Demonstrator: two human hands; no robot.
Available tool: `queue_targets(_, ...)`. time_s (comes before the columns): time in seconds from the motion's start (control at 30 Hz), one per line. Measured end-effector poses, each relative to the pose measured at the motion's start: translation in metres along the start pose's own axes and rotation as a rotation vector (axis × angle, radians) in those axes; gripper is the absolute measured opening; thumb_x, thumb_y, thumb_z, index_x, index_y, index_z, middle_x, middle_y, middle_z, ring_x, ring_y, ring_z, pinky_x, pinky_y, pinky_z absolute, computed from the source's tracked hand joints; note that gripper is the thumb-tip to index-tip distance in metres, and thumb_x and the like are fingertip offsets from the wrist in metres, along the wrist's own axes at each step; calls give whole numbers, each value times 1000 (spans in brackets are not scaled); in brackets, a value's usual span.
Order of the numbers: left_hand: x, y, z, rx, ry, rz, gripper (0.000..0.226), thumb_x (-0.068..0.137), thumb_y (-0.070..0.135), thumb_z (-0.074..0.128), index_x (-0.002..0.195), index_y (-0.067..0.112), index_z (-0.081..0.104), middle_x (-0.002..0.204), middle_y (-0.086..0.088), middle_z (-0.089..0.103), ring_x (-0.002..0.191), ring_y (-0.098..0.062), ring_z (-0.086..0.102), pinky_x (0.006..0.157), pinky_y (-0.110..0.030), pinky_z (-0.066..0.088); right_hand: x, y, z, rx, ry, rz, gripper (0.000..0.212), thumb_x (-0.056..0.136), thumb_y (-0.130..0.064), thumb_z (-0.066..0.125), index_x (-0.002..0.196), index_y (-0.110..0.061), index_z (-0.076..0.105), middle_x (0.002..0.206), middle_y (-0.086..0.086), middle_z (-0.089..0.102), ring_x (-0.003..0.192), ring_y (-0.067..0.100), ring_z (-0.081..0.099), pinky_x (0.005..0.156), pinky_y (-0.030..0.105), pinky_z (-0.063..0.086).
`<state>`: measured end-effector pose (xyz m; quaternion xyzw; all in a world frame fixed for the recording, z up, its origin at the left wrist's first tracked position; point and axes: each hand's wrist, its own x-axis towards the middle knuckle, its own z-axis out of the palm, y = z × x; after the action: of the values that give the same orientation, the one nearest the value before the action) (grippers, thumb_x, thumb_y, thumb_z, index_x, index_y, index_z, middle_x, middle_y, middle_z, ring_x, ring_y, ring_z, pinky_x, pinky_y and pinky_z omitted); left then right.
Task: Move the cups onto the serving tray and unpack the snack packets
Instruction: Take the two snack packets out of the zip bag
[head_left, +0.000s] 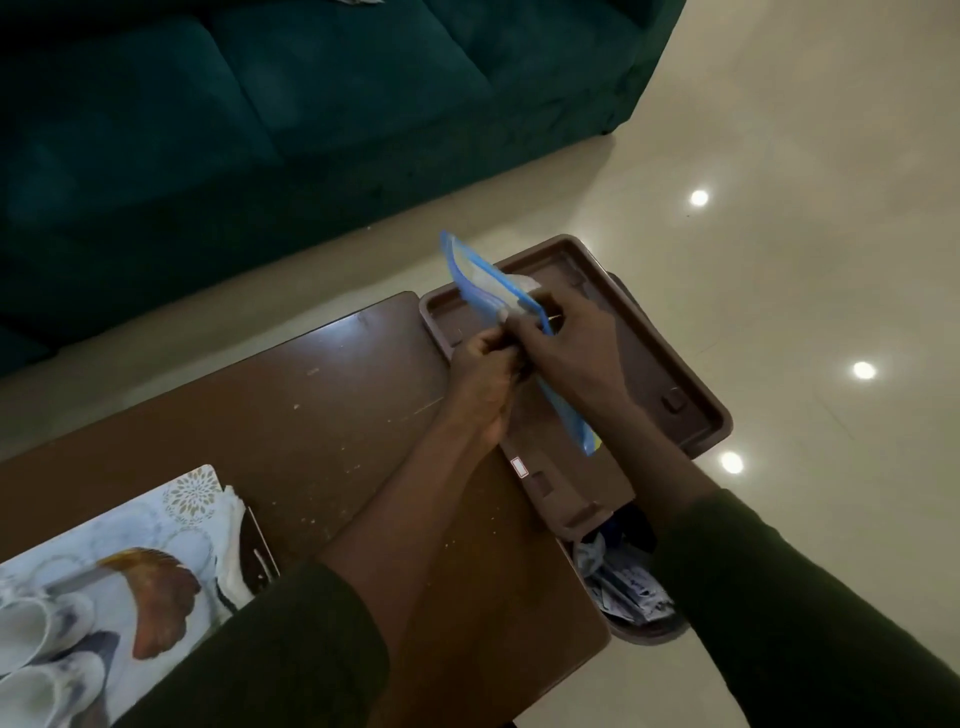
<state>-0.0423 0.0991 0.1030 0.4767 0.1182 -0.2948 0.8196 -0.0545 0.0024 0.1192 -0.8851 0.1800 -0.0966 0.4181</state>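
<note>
Fingers (501, 353) of both hands pinch one blue snack packet (485, 283) along its edge, the left hand (480, 387) closed at seven o'clock of the right hand (566, 345), over the brown serving tray (691, 374), which holds no cups. Two white cups (36, 644) sit on a patterned mat (156, 525) at the table's (322, 415) eight o'clock corner, so both jobs look barely begun. A bin (628, 587) at five o'clock holds crumpled wrappers, too jumbled to count.

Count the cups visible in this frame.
2, possibly more outside the frame. Both cups sit at the lower left on the patterned tray: one cup nearer the tray's middle, the other cup right at the bottom edge, partly cut off.
</note>
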Motion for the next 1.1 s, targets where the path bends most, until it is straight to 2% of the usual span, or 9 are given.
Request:
queue_targets(0.1,-15,27,3,-37,-96,84,25,95,-2,44,97,9,67,87,-5,72,82,-15,69,81,-30,57,5,-32,-11,22,61,-99,19,85,-39,67,87,-20,71,73,-14,66,67,-6,60,61,4,41)
queue_targets(0.23,-34,69,2,-90,-147,187,28,91,-5,36,99,0,63,81,-10,65,75,-17,63,69,-25,55,-1,-85,-12,126,209,-119,28,75,-55,71,71,-27,67,61,-17,65,61,-9,61,54,1,40)
queue_targets(0.37,-53,90,-26,-165,-137,155,30,88,1,37,108,-2,58,99,-23,59,90,-32,59,79,-37,54,-20,-114,4,272,73,24,36,62,-64,75,73,-31,66,65,-19,70,58,-7,65,53,8,46)
queue_targets(0.47,-66,85,-60,-31,15,192,16,91,2,48,100,4,61,88,-18,59,74,-25,58,70,-33,53,-36,-107,29,384,-119,167,36,69,-41,82,91,-16,69,81,5,76,77,16,73,70,33,58)
queue_targets(0.6,-80,78,-122,444,334,301,19,86,-4,54,97,8,62,70,-11,53,48,-19,46,49,-27,41,-62,-80,52,409,-197,389,18,79,-6,75,94,-5,65,101,22,70,94,37,68,89,53,54)
queue_targets(0.73,-90,88,-152,608,369,346,19,87,5,60,105,13,59,65,-10,53,51,-21,51,48,-27,46,-72,-71,52,243,-148,354,30,81,-5,66,111,-5,61,105,18,68,91,30,68,81,44,56)
queue_targets(0.9,-89,85,-125,639,160,82,66,67,61,75,115,20,54,101,-4,66,83,-17,66,66,-35,56,-68,-93,67,482,-497,379,12,89,-6,63,97,-13,60,78,5,66,57,7,66,50,19,53)
queue_targets(1.0,-85,85,-129,535,155,10,73,56,55,76,115,18,54,110,-6,68,96,-21,69,74,-35,57,-60,-96,74,606,-533,435,14,93,-2,53,90,-15,58,74,2,64,50,3,65,49,19,54)
queue_targets(1.1,-81,85,-142,415,125,-17,57,72,29,78,119,12,52,111,-8,69,95,-22,69,73,-33,58,-59,-96,74,667,-569,471,10,90,-3,60,97,-10,59,77,5,64,52,6,65,52,21,56)
